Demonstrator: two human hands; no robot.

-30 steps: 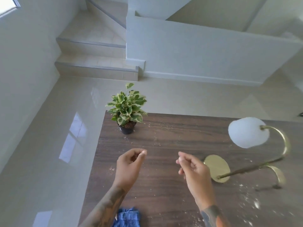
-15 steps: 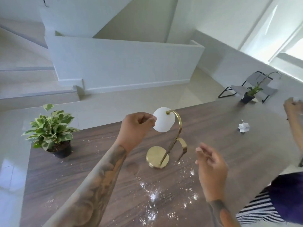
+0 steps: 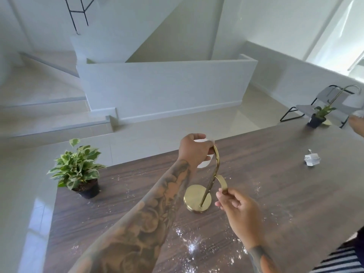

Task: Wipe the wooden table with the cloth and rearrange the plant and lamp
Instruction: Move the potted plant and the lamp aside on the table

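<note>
A brass lamp with a white globe shade stands mid-table on its round base. My left hand grips the top of its curved neck and covers most of the shade. My right hand pinches the lower end of the lamp's curved brass band. A potted plant with green and white leaves sits in a black pot at the wooden table's left corner. White powder and crumbs are scattered over the near tabletop. The cloth is out of view.
A small white object lies on the table's right side. At the far right corner stand a second small plant and another lamp. Another person's hand and striped clothing show at the right edge. A chair stands behind.
My left hand has closed round the lamp's neck at the shade. My right hand has moved up and taken the curved brass band. The view has shifted right over the last second.
</note>
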